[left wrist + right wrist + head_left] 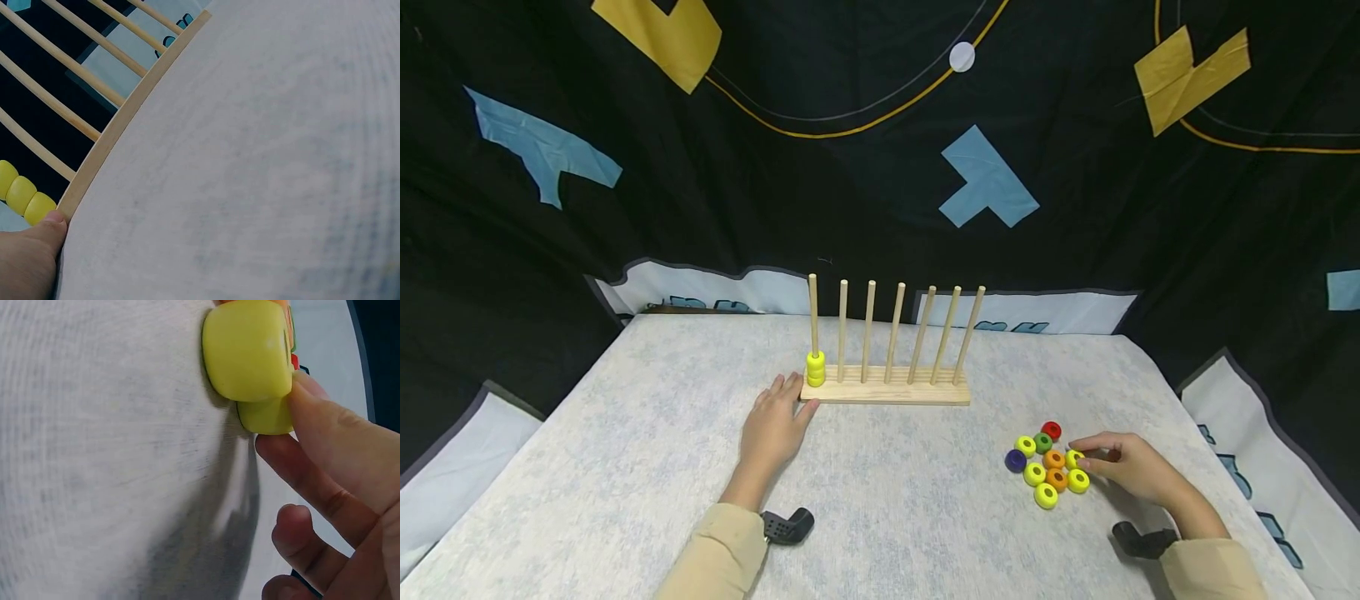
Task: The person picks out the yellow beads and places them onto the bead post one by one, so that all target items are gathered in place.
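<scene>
Head view puts our pale wooden rack with seven upright pegs (885, 396) at the far middle of the mottled white tabletop (887, 508), three rounded yellow beads (816, 369) stacked on its leftmost peg. Our left hand (772, 425) rests at the rack's left near corner, fingers extended and thumb apart from them against the near edge; a light, steady press there should stop the base skidding. Over at the right, our right hand (1127, 467) pinches a round, holed yellow bead (1072, 459) between thumb and forefinger — how firmly, we cannot tell. Another glossy yellow bead (1078, 481) sits just beside it on the near side, and a ring-shaped orange bead (1054, 460) just to its left, so we would judge a straight lift safer than a drag — a sideways pull could scatter these neighbours. Fingertips belong on the bead's outer rim, leaving the hole uncovered
</scene>
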`<state>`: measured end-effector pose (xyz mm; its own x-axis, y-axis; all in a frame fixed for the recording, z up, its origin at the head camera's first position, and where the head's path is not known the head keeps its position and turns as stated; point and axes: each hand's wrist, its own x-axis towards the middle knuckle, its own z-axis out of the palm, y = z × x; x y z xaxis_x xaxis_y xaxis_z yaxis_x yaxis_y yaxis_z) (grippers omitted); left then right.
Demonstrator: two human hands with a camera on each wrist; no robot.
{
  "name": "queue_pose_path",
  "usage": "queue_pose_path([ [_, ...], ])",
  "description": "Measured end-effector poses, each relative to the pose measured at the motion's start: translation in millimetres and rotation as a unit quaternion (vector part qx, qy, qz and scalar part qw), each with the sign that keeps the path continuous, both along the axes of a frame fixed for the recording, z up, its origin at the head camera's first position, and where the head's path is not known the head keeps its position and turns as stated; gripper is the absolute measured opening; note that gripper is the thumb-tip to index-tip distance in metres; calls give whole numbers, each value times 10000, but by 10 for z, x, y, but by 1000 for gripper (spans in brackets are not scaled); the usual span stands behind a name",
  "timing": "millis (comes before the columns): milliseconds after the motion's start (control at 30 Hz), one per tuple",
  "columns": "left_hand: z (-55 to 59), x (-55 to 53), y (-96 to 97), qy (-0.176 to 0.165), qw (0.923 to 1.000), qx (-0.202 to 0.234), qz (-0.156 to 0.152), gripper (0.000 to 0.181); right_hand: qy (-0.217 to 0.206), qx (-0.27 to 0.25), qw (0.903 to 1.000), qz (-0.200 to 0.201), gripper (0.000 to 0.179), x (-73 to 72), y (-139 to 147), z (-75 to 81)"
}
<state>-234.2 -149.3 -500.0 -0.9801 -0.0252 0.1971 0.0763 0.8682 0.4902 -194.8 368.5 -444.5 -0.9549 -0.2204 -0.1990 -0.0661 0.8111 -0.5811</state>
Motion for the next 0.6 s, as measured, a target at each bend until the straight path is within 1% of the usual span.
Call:
queue_pose_path([
  [133, -3, -3, -5, -11, 10000, 1, 5, 63, 40, 73, 9999, -135, 39, 2, -14, -9],
  [333, -9, -8, -5, 10, 10000, 19, 19, 63, 247, 290, 9984, -427, 40, -16, -24, -36],
  [600, -14, -5, -3, 58, 10000, -5, -1, 63, 154, 262, 9985, -450, 53, -21, -42, -85],
])
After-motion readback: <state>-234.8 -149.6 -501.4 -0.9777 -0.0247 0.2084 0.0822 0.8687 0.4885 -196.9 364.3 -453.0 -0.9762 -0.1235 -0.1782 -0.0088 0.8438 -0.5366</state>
